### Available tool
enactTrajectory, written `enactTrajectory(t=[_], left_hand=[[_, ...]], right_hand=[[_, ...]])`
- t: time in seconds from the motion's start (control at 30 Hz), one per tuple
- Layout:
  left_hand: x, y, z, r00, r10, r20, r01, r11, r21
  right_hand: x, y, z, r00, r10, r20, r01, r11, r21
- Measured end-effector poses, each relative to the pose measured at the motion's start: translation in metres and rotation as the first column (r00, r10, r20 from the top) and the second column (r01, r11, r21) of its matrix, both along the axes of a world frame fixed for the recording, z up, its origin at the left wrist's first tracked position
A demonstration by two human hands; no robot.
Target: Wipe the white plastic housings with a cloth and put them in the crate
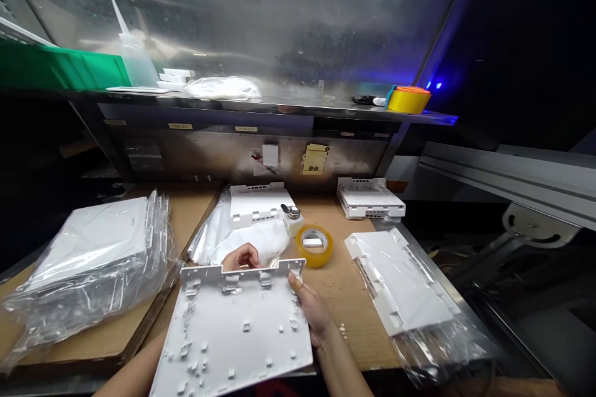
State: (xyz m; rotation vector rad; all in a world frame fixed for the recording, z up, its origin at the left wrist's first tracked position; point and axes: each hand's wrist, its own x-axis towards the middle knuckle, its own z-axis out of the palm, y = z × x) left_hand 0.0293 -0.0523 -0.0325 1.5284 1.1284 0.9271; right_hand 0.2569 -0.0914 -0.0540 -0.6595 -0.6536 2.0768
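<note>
A white plastic housing panel (246, 329), its inner side with small clips and posts facing up, is held near the table's front edge. My right hand (311, 307) grips its right edge, thumb on the upper right corner. Behind the panel's far edge is my left hand (242, 256), fingers curled; the panel hides part of it, and what its fingers hold, if anything, cannot be made out. Just beyond lie clear plastic bags (251, 242) and another white housing (256, 205). A yellow tape roll (315, 246) rests to the right of them.
Bagged white panels (107, 229) lie on cardboard at left. More white housings (371, 198) are stacked at the back right, with a bagged panel (405, 282) nearer. A metal shelf (279, 105) crosses above, bearing a bottle (138, 59), a green bin (69, 68) and yellow tape (408, 100).
</note>
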Motion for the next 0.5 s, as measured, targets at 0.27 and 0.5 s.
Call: enactTrajectory(t=[0.27, 0.5], left_hand=[[-0.019, 0.002, 0.020, 0.918, 0.219, -0.331, -0.083, 0.921, 0.380], [0.012, 0.005, 0.035, 0.826, 0.242, -0.510, -0.010, 0.910, 0.415]], right_hand=[[0.040, -0.018, 0.002, 0.997, -0.018, 0.072, 0.024, 0.997, -0.075], [0.068, -0.052, -0.002, 0.864, -0.388, 0.321, 0.417, 0.908, -0.027]])
